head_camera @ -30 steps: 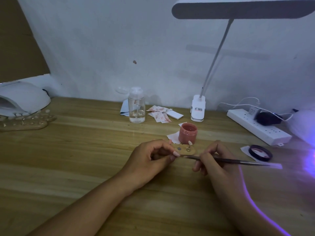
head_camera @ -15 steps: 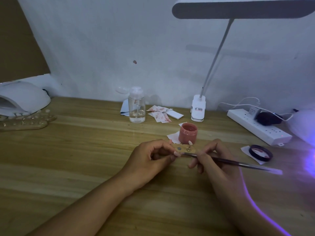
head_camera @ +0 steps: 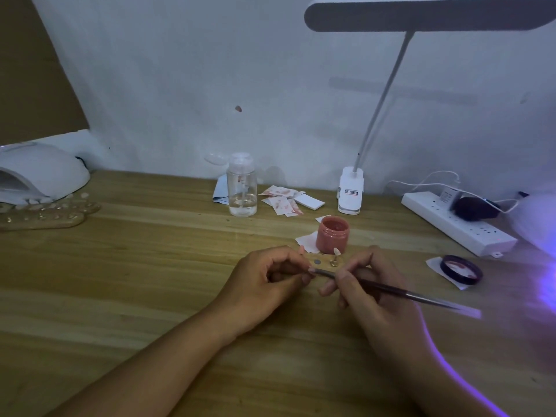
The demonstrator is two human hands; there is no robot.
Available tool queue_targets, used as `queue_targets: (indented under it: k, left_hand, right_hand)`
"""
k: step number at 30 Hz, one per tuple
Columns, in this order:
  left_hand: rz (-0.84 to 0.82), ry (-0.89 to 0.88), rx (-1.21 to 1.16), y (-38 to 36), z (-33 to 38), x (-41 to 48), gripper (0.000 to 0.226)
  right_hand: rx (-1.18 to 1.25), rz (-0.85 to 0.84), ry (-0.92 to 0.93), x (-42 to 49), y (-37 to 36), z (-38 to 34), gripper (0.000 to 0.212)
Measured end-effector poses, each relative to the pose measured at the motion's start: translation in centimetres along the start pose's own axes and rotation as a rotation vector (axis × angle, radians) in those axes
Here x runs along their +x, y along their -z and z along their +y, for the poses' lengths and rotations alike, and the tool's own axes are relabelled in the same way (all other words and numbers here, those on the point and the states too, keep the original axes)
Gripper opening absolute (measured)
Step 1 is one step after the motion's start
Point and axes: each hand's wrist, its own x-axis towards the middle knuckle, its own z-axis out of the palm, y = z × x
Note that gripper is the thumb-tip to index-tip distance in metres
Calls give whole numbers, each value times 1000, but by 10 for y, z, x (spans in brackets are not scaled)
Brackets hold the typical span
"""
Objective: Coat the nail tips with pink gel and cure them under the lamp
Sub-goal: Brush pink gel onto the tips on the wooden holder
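The right hand (head_camera: 367,290) has slid left, nearer the left hand (head_camera: 270,281), and the rear end of the brush (head_camera: 400,291) has dipped toward the person. The right thumb and fingers are curled and pinch the brush near its front, and its tip meets the left fingertips. The left fingers are curled, with thumb and forefinger pinching a pale piece (head_camera: 311,269) too small to make out. Just behind the hands, on the table (head_camera: 120,281), lies a wooden holder (head_camera: 319,264) with one nail tip (head_camera: 336,252) upright on a pin. Just behind that stands the open jar (head_camera: 332,236) of pink gel. A dark lid (head_camera: 460,269) lies on paper to the right. Farther back are a bottle (head_camera: 242,188), stained scraps (head_camera: 282,200), a desk lamp's clip (head_camera: 350,191) and a power strip (head_camera: 457,224). A white curing lamp (head_camera: 39,173) sits far left, with wooden strips (head_camera: 45,218) before it.
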Motion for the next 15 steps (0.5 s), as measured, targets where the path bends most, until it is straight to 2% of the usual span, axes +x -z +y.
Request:
queue_targets:
  k: [5,9,10,13,15]
  left_hand:
    - [14,-15,-21,-1,0,0,16]
    - [12,-31,-60,-1,0,0,10]
    - [9,-38,-64,-1,0,-1,9]
    - [-1,-87,-65,-1,2,-2,13]
    - [-11,-110,-64,-2,4,-3,14]
  right_hand:
    - [4,142,-50,4,5,9,23]
    - [-36,204,88,2,4,6,15]
    - [-56,209,101,2,4,5,9]
    - [-177,144,107,4,4,9,10]
    - [-218,92,96,5,1,14,23]
